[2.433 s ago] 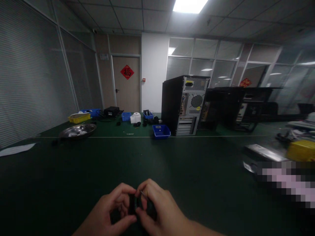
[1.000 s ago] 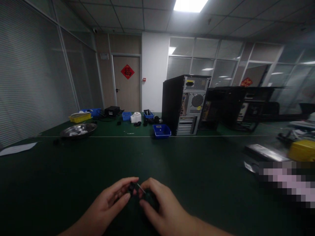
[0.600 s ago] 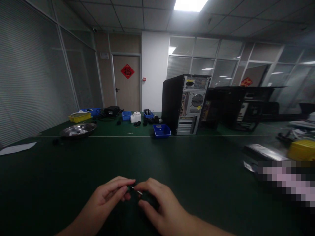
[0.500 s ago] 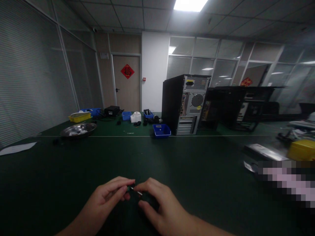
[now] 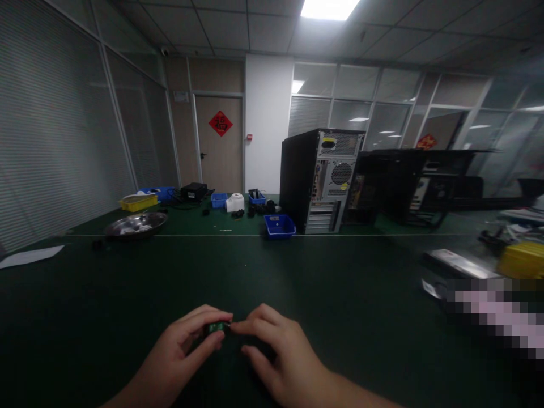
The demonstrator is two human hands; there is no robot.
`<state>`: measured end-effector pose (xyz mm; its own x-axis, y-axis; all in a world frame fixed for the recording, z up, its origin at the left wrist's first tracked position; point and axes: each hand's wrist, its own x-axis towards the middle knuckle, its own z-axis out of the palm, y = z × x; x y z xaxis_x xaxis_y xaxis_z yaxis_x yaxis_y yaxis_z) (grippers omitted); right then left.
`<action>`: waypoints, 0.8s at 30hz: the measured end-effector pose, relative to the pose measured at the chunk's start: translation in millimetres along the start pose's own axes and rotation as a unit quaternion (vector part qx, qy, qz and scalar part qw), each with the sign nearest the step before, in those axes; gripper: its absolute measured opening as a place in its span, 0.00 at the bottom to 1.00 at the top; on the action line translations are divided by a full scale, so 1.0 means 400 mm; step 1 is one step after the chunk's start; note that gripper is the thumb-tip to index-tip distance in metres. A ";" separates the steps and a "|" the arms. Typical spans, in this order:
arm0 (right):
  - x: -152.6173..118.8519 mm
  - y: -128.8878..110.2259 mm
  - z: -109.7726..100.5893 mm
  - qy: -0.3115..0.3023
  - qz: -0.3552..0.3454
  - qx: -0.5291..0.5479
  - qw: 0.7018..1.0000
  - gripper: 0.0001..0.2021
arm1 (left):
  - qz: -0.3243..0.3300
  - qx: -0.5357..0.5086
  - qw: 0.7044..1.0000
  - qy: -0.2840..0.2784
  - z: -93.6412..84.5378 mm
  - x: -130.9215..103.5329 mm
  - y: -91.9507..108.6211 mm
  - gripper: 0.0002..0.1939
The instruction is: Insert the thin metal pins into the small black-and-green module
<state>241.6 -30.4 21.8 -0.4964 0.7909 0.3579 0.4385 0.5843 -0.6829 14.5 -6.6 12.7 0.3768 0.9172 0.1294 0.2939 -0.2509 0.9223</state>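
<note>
My left hand is closed around a small green circuit board, pinched between thumb and fingers low in the middle of the view. At the board's right end a small shiny metal piece pokes out. My right hand faces it from the right, with its index fingertip at the metal piece. The right thumb stands apart below, and no object shows between thumb and index finger. Both hands are just above the green tabletop. How the metal piece sits against the board is too small to tell.
A blue tray stands ahead, beside a black computer tower. Far left are a metal bowl, a yellow basket and a sheet of paper. To the right lie a blurred flat metal-topped object and a yellow bin.
The green board shows more between my left fingers. The thin shiny piece by my right fingers now shows only as a short tip at the board's end. My right index finger has straightened towards it.
</note>
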 end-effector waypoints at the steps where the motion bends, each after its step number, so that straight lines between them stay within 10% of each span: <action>1: 0.000 0.001 0.000 -0.001 -0.001 -0.018 1.000 0.20 | 0.002 0.006 1.000 -0.002 0.000 0.000 0.001 0.13; 24: 0.002 0.006 0.003 0.025 -0.037 0.058 0.997 0.18 | 0.033 0.036 0.999 -0.018 -0.006 -0.004 0.004 0.13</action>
<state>241.4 -28.5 19.6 -0.4858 0.7555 0.4395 0.3101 0.6191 -0.7215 12.2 -7.6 14.9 0.4285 0.8865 0.1745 0.3301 -0.3334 0.8831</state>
